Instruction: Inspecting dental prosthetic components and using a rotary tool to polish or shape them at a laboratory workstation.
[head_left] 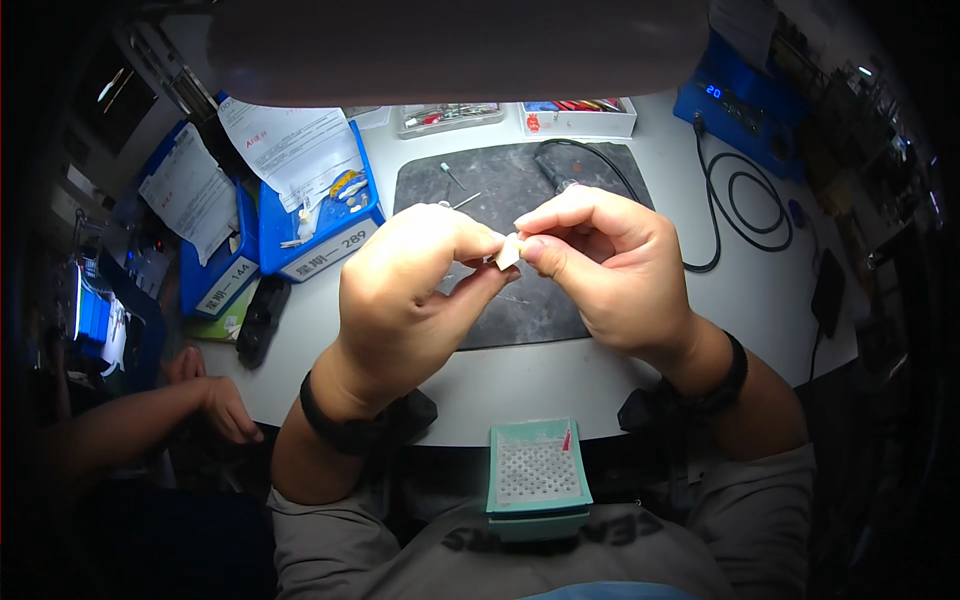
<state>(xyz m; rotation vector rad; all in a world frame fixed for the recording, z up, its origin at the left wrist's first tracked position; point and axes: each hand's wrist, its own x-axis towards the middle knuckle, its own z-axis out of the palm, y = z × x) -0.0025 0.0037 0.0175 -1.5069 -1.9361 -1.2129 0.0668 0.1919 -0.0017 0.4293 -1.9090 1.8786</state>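
Left hand [405, 285], nine o'clock; right hand [622, 280], three: each pinched nearly closed on one small off-white piece [509, 252] between, above dark mat [540, 312]. Hazard, I judged: uneven fingertip pressure might flick it loose.

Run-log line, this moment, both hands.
left hand: pinching small white piece | right hand: touching its right edge | beneath: dark mat
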